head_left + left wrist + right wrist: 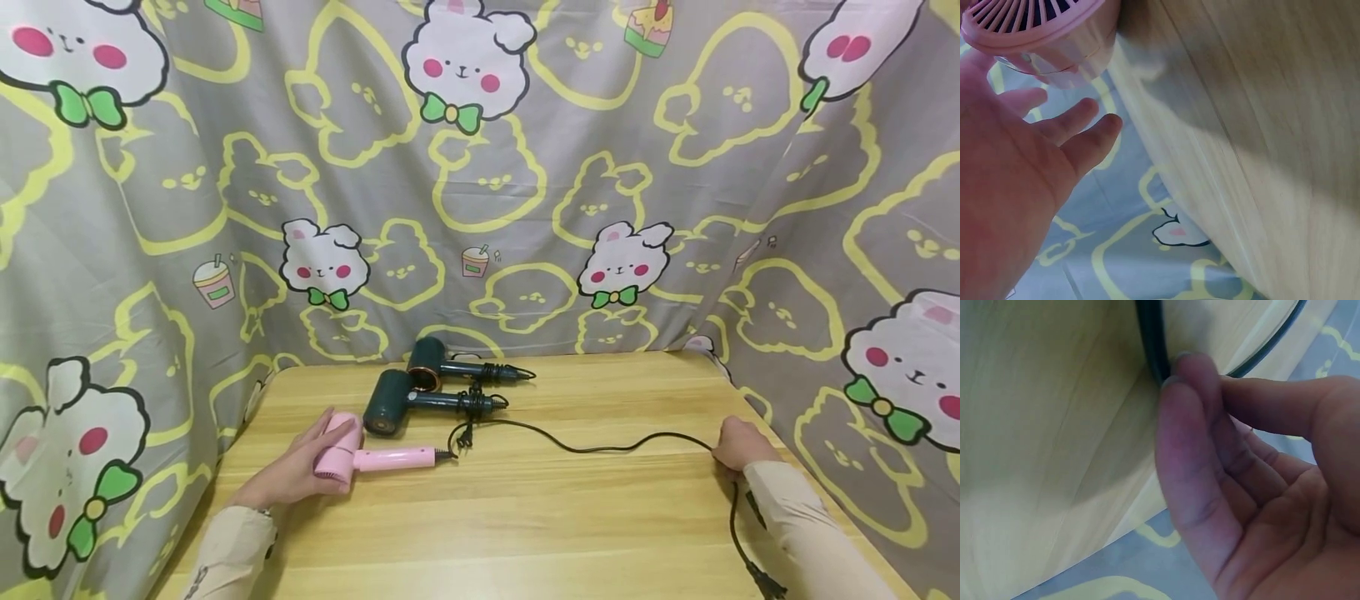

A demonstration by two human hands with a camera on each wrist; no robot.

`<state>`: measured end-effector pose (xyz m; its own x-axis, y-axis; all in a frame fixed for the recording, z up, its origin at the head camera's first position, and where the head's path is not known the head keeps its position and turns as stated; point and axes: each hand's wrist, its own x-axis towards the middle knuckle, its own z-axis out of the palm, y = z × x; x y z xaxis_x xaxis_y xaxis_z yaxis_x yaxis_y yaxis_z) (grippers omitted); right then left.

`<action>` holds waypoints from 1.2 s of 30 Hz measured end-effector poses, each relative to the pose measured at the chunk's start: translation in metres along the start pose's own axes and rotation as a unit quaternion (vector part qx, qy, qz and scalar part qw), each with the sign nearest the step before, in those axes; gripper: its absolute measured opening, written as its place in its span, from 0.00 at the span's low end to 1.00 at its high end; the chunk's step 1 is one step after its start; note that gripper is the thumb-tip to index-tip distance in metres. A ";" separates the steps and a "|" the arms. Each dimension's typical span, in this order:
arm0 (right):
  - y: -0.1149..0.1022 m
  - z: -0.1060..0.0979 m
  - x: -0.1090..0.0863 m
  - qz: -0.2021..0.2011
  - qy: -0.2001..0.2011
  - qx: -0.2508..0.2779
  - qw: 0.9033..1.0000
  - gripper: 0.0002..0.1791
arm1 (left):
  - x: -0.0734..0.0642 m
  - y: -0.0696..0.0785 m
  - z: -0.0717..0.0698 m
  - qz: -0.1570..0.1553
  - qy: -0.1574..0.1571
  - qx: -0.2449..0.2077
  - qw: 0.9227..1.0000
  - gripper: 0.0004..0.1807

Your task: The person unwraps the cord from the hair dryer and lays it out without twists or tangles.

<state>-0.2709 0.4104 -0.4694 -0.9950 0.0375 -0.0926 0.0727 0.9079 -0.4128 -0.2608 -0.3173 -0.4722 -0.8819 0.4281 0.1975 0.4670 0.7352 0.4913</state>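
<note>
My left hand [294,468] grips the barrel of a pink hair dryer [393,459], which lies at the left of the table with its handle toward the right. In the left wrist view, the slatted pink grille of the hair dryer [1041,39] shows above several fingers that are spread away from it. A black cord [592,450] runs from the handle's end across the table. Over at the right edge, my right hand [742,447] pinches this cord [1151,337] between thumb and fingertips. Beyond the hand the cord drops toward a plug [763,578].
Two dark green hair dryers [390,402] [427,358] lie behind the pink one, their cords bundled round the handles. A small black plug [466,437] lies by the nearer one. Patterned grey curtain [495,183] surrounds the wooden table [510,533] at the back and sides.
</note>
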 end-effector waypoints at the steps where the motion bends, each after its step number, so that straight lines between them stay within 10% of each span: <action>1: -0.001 0.000 0.000 -0.001 -0.002 -0.003 1.000 0.10 | 0.000 0.001 0.000 -0.002 -0.001 0.004 1.000 0.60; 11: -0.054 -0.019 0.007 -0.047 -0.005 0.072 0.996 0.14 | 0.022 0.026 -0.012 -0.028 0.045 -0.049 0.997 0.44; 16: -0.095 -0.022 0.019 -0.038 -0.004 0.160 0.986 0.20 | 0.043 0.042 -0.018 -0.086 0.074 -0.152 0.982 0.35; 21: -0.132 -0.012 0.033 -0.032 0.003 0.256 0.966 0.27 | 0.064 0.059 -0.015 -0.145 0.111 -0.278 0.943 0.38; 25: -0.157 -0.002 0.044 -0.030 0.014 0.331 0.943 0.29 | 0.087 0.071 -0.008 -0.186 0.117 -0.418 0.881 0.43; 28: -0.175 0.007 0.053 -0.013 0.013 0.395 0.919 0.30 | 0.101 0.075 -0.004 -0.210 0.113 -0.463 0.853 0.45; 36: -0.222 0.048 0.062 0.035 -0.057 0.528 0.847 0.34 | 0.120 0.069 0.009 -0.298 0.097 -0.460 0.831 0.50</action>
<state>-0.3458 0.1912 -0.4275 -0.9772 -0.0193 -0.2114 0.2109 0.0245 -0.9772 -0.3335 -0.2108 -0.4222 -0.9740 -0.0265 -0.2250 -0.2259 0.0363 0.9735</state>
